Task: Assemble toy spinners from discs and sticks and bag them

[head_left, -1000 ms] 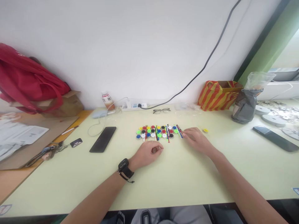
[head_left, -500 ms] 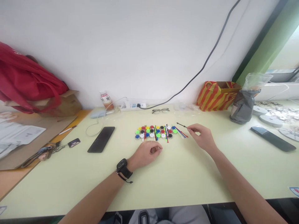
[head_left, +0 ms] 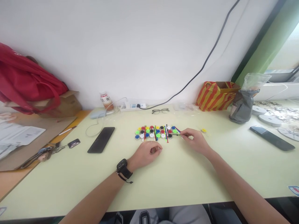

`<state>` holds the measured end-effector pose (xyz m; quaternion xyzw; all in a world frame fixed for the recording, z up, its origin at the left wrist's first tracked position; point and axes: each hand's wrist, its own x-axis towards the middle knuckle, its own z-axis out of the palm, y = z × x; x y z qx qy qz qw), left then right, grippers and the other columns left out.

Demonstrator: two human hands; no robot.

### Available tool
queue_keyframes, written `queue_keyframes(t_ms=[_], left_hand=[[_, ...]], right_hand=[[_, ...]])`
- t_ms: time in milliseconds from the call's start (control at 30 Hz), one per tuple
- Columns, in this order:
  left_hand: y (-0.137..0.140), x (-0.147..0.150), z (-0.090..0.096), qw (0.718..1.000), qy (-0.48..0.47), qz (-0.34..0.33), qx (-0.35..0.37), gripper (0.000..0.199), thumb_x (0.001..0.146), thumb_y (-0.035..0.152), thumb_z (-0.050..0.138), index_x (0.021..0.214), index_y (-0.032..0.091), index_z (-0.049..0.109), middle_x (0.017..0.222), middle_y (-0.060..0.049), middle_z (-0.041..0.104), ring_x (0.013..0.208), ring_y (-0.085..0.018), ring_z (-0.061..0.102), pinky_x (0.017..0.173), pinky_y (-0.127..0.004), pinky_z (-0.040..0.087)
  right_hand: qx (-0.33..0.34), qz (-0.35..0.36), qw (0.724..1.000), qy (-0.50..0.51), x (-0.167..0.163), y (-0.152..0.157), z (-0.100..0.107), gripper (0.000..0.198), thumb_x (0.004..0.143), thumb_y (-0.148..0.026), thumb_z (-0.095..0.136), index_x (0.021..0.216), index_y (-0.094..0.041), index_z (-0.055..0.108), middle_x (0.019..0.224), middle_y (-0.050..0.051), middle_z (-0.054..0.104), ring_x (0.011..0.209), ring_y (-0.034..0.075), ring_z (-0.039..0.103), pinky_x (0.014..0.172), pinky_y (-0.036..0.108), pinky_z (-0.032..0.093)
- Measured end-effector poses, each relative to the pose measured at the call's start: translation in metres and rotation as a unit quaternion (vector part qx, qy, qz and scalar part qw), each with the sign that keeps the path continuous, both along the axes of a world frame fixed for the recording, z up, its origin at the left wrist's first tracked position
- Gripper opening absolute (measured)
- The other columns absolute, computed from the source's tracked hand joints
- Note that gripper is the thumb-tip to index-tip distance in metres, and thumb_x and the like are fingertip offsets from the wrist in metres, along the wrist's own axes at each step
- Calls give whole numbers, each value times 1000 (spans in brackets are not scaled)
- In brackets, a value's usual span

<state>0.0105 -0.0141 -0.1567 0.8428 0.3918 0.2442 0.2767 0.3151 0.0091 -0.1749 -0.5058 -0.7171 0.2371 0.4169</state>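
Observation:
Pinched between the thumb and finger of my right hand [head_left: 193, 140] is a thin black plastic stick [head_left: 175, 135] with arrow-like ends. Its far end reaches over the right side of a cluster of coloured round discs [head_left: 158, 135]. Thin coloured sticks [head_left: 155, 133] lie across the discs in several upright bundles. More loose sticks [head_left: 177, 129] are partly hidden behind my right fingers. My left hand [head_left: 148, 152] rests on the table just in front of the discs, fingers curled in, with nothing visible in it. A yellow disc [head_left: 204, 130] lies apart, beyond my right hand.
A black phone [head_left: 101, 140] lies to the left, another dark phone [head_left: 272, 138] to the right. Glasses [head_left: 160, 111], a power strip [head_left: 133, 106] and a bottle [head_left: 106, 101] stand along the wall. At the back right are a striped bag [head_left: 216, 96] and a grey bag [head_left: 243, 106].
My right hand has moved left and nearer with the black stick, which now reaches over the discs. The yellow disc has come into view. My left hand has stayed still.

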Motion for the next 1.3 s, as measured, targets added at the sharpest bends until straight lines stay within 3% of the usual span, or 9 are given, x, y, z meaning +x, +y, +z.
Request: queue_keyframes(t_ms=[400, 600, 900, 1100, 1300], left_hand=[[0, 0, 1, 1000, -4, -1, 1, 14, 96, 26, 59, 94, 21, 72, 78, -1, 68, 67, -14, 56, 63, -26, 44], [0, 0, 1, 1000, -1, 0, 0, 15, 96, 27, 59, 94, 21, 73, 79, -1, 68, 68, -14, 57, 64, -26, 44], [-2, 1, 3, 1000, 1, 7, -8, 28, 95, 39, 66, 119, 24, 68, 79, 2, 66, 67, -14, 54, 67, -27, 45], [-4, -1, 8, 1000, 10, -12, 15, 45, 85, 50, 78, 123, 26, 69, 88, 0, 66, 72, -15, 55, 70, -28, 46], [-5, -1, 10, 999, 10, -45, 22, 29, 90, 45, 75, 112, 27, 75, 92, -2, 68, 85, -19, 63, 77, -29, 48]], right_hand=[[-9, 28, 999, -42, 6, -1, 5, 15, 83, -26, 59, 86, -21, 73, 81, 5, 74, 70, 20, 66, 63, 32, 54], [-37, 28, 998, -39, 15, -1, 8, 28, 80, -25, 61, 104, -21, 76, 76, 3, 71, 65, 19, 62, 62, 32, 53], [-133, 142, 980, -28, 12, -13, 24, 25, 81, -18, 59, 95, -21, 79, 80, 3, 70, 72, 19, 63, 67, 31, 52], [-171, 216, 961, -16, -10, -25, 28, 20, 82, -19, 63, 95, -23, 78, 85, 5, 74, 71, 19, 63, 66, 31, 54], [-160, 238, 957, -35, -29, -32, 26, 15, 90, -26, 63, 94, -23, 76, 84, 3, 73, 71, 18, 62, 65, 30, 51]])
